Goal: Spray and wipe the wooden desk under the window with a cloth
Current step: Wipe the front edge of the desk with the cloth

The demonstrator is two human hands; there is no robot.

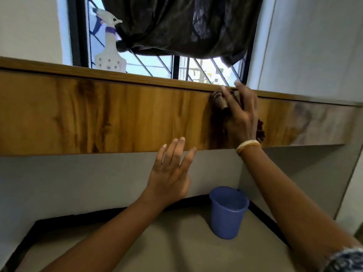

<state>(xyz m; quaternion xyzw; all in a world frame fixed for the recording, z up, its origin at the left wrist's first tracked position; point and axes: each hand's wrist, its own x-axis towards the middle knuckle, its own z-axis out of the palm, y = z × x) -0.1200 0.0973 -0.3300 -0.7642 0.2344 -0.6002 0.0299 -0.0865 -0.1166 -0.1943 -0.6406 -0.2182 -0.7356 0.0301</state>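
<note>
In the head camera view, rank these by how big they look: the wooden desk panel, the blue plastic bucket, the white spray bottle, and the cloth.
1. Wooden desk panel
2. Blue plastic bucket
3. White spray bottle, similar to the bucket but farther away, so unsure
4. Brown cloth, mostly hidden under the right hand

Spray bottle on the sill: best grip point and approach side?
Take the spray bottle by its narrow neck below the purple band, coming from the front. It stands upright; the window bars are behind it and the dark curtain is at its right. The left hand is free.
</note>
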